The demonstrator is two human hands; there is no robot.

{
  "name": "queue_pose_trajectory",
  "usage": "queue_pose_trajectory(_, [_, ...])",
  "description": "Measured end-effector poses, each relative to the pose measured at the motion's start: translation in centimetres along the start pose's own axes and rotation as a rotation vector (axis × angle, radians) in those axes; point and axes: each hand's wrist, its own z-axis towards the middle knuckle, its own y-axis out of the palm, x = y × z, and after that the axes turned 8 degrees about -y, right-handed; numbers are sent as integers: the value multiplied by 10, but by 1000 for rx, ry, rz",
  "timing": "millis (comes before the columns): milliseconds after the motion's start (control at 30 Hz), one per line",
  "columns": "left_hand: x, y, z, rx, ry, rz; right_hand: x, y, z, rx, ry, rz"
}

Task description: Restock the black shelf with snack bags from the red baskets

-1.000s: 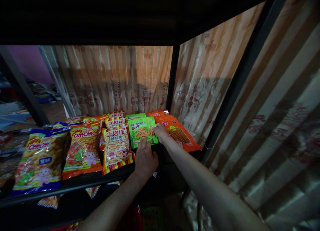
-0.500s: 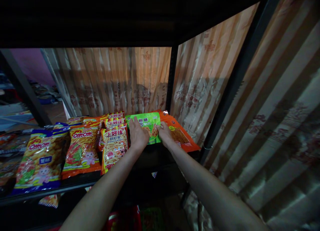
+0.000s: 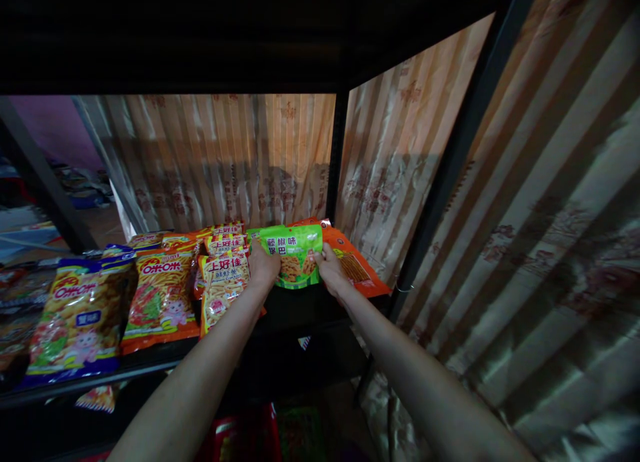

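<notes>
A green snack bag (image 3: 295,259) with white lettering faces me, held upright at the right part of the shelf. My left hand (image 3: 264,265) is closed on its left edge, the fingers partly hidden. At its right edge my right hand (image 3: 330,267) pinches the bag. Behind and right of it lie orange snack bags (image 3: 353,259). Just left of my left hand stands a row of prawn cracker bags (image 3: 225,279). Part of another green bag (image 3: 254,234) peeks out behind the held one.
Orange noodle-snack bags (image 3: 163,292) and blue-edged snack bags (image 3: 75,315) line the shelf further left. A black post (image 3: 445,162) rises at the right, with a patterned curtain (image 3: 210,162) behind. Below is a red container (image 3: 245,435); a dark shelf hangs overhead.
My left hand has gone from fingers spread over the green bag's front to gripping its left edge. More of the bag's front now shows. The view has shifted slightly.
</notes>
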Motion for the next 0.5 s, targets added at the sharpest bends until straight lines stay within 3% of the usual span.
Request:
queue_pose_trajectory(333, [-6, -18, -20, -36, 83, 164, -23, -15, -23, 16, -4, -181])
queue_pose_trajectory(500, [-12, -19, -27, -70, 53, 64, -24, -14, -31, 36, -5, -115])
